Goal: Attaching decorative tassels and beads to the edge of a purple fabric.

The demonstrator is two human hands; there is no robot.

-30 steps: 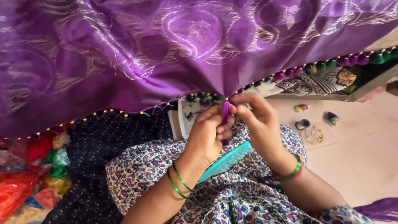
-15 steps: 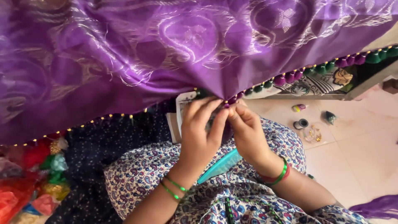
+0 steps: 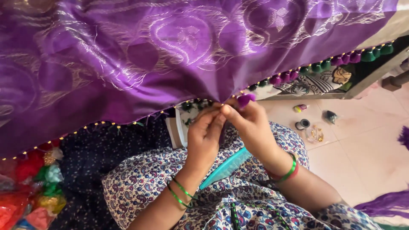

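Observation:
A large purple cloth with gold woven motifs hangs across the top of the view. Its lower edge carries purple and green tassels to the right and small gold beads to the left. My left hand and my right hand meet at that edge, fingers pinched together. My right hand grips a purple tassel on the hem; my left hand pinches the cloth edge just beside it. A teal comb lies on my lap below the hands.
Thread spools and small items sit on the tiled floor at right. A bag of colourful threads lies at lower left. A dark dotted cloth covers the floor. A white box stands behind my hands.
Both hands have risen slightly toward the hem. The purple tassel, earlier between both hands, now sits above my right fingers at the cloth's edge.

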